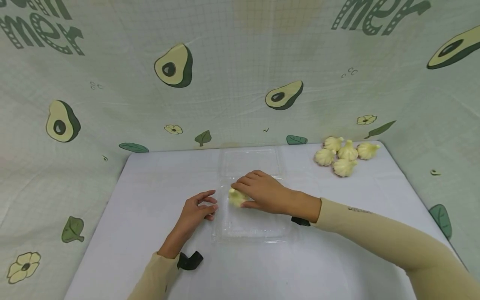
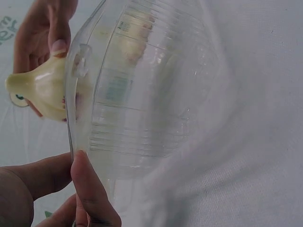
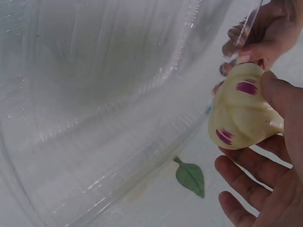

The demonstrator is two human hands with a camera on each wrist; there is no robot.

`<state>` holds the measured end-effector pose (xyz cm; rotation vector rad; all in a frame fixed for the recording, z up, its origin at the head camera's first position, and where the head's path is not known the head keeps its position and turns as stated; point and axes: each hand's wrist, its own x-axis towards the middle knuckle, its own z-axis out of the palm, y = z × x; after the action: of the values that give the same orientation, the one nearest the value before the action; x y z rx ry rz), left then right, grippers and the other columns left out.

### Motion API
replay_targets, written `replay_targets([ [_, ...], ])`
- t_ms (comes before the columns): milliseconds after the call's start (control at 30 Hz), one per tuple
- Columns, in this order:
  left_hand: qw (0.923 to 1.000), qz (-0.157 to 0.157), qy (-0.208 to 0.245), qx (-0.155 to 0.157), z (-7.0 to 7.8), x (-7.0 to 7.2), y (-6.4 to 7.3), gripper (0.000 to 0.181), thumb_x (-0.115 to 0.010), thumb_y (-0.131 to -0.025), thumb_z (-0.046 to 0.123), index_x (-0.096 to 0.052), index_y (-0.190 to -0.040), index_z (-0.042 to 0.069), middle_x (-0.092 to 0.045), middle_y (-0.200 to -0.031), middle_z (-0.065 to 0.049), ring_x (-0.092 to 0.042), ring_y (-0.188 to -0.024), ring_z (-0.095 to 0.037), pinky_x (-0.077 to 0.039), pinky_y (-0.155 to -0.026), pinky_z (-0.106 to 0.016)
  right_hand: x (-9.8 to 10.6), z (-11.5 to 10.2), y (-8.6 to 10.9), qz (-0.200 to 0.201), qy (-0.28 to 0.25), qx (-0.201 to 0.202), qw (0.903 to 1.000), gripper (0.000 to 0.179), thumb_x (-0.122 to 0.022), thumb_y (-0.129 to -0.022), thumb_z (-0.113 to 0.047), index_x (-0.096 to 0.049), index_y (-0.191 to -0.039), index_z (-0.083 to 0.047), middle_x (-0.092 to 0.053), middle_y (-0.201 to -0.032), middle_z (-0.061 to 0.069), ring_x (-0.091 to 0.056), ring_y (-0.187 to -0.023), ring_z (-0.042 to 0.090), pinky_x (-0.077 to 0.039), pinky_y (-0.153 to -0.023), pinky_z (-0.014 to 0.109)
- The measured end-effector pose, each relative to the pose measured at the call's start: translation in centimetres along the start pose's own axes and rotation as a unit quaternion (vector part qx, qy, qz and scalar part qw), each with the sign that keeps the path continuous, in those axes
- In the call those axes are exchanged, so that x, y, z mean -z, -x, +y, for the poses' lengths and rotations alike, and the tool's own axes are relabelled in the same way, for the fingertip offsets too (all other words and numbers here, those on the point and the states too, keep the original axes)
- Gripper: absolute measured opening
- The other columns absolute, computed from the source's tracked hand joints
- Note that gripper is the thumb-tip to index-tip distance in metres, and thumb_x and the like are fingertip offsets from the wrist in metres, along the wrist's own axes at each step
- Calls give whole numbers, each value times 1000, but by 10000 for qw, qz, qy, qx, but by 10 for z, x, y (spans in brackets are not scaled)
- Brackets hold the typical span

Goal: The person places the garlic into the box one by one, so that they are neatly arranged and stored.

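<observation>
Garlic bulb (image 1: 236, 198) pinched in right hand (image 1: 262, 191), over clear container (image 1: 258, 228), left hand (image 1: 196, 210) apparently pinching its rim (image 2: 71, 137)

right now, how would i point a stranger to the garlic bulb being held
On the white table, find the clear plastic container near the middle. By the container's left edge, in the right hand's grip, is the pale garlic bulb. It alone is held; the five similar bulbs sit clustered at the table's far right corner.
</observation>
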<state>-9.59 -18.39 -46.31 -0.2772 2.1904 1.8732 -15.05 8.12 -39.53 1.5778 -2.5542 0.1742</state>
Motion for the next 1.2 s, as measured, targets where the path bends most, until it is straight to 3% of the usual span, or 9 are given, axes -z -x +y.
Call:
replay_targets([
  [733,9999,-41,140,14,-2,0,-2,53,-72,-96,-6,-59,-147,-1,-66,-116,-15,-64,-73,-11,-58,-61,-22,-25,-10,-21,-622,271,208,9975,53,-81,-94,-41,-64,-137,-15,-70,-131,0,-62,-122,21,-48,-110,39],
  [1200,10000,-17,93,29,-1,0,-1,52,-71,-96,-6,-60,-146,0,-66,-116,-15,-65,-74,-12,-58,-62,-22,-37,-10,-25,-589,568,391,9959,52,-84,-92,-35,-64,-136,-16,-69,-132,-2,-60,-124,21,-48,-109,38],
])
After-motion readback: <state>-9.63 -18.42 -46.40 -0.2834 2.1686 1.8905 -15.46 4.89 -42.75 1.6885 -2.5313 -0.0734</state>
